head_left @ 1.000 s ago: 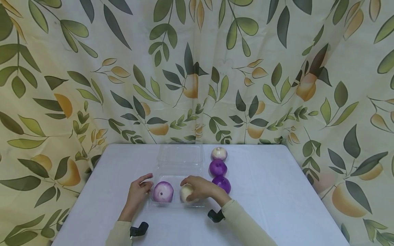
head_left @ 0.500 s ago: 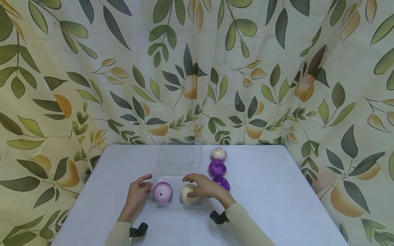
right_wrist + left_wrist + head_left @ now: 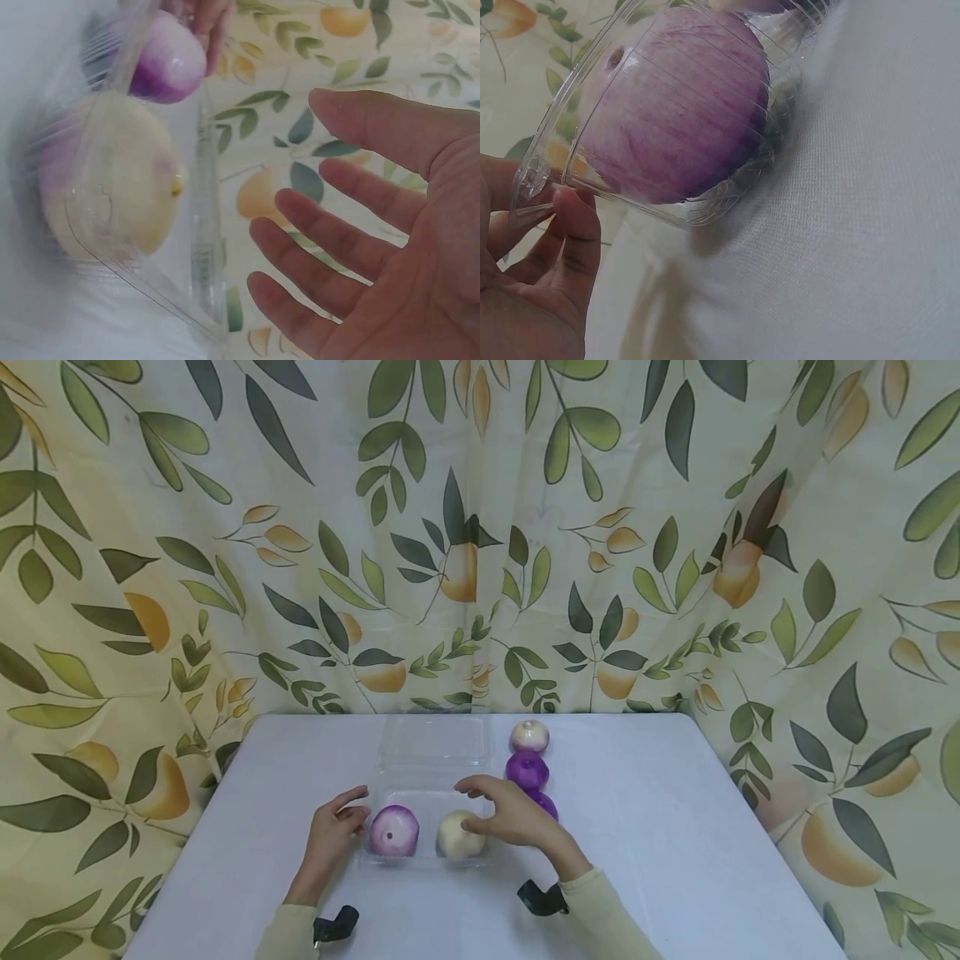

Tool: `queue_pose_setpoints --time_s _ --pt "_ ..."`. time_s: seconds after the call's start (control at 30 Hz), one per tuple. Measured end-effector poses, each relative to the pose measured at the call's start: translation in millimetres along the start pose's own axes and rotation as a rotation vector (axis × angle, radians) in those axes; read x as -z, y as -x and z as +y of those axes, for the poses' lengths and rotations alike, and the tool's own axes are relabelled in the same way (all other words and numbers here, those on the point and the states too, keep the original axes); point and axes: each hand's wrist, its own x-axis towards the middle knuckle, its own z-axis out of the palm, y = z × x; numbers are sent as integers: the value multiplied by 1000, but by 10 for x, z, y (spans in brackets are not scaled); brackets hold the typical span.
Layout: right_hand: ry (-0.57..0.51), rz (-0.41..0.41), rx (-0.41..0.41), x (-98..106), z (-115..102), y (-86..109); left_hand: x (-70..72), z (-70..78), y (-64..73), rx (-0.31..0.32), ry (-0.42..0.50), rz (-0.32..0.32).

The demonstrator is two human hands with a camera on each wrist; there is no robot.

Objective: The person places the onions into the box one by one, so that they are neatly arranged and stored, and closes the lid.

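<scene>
A leaf-and-fruit print curtain (image 3: 480, 527) fills the background behind a counter (image 3: 637, 827) covered in white. On it, in the middle, stands a clear plastic container (image 3: 427, 814), its lid (image 3: 435, 743) folded back flat toward the curtain. Two forearms come in from the near edge, in a pale left sleeve (image 3: 288, 931) and right sleeve (image 3: 607, 910). The right hand (image 3: 513, 814) arches over the container's right side, palm turned inward, thumb low and fingers spread apart; the right wrist view shows it gripping nothing. The left hand (image 3: 336, 827) stands upright at the container's left edge, thumb and fingers pinching the rim near its corner. Inside the container, side by side and apart, sit a purple-and-white onion (image 3: 394, 831) on the left and a pale onion (image 3: 454, 839) on the right. Right of the container, three more onions line up: a whitish onion (image 3: 529, 737) farthest, then two deep purple onions (image 3: 527, 771), the nearest partly hidden behind the right hand. A small black device (image 3: 336, 927) sits at each wrist.
</scene>
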Motion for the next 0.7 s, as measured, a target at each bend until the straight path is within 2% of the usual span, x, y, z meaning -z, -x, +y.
queue_pose_setpoints --time_s 0.1,0.37,0.7 --pt "-16 45 26 25 -12 22 8 8 2 0 5 4" --pt "-40 110 16 24 46 119 5 -17 3 0 3 10" --pt "-93 211 -58 66 197 221 4 -7 -6 0 -19 6"
